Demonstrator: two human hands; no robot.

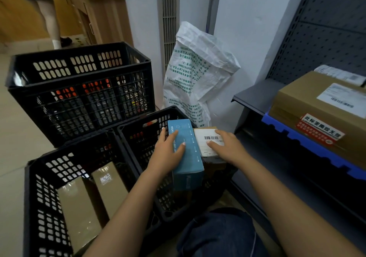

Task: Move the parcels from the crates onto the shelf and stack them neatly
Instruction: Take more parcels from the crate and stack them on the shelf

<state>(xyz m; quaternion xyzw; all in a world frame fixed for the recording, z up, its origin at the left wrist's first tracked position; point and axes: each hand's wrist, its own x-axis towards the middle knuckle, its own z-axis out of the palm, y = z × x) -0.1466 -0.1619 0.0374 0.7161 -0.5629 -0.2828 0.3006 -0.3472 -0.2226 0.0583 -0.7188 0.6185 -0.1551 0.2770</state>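
Left hand (168, 154): yours, gripping the blue box (187, 154), which is above the crate (142, 136).
Right hand (227, 148): flat, fingers spread on the labelled parcel (208, 143).
Handling: both likely light, stiff cardboard; clasp their long sides.

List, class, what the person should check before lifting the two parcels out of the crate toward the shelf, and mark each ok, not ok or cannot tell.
1. Left hand on the blue box: ok.
2. Right hand on the labelled parcel: ok.
3. Grip firm enough to lift: cannot tell.
4. Parcels clear of the crate rim: cannot tell.
5. Bare space on the shelf left of the brown carton: ok.
6. Path to the shelf open: ok.
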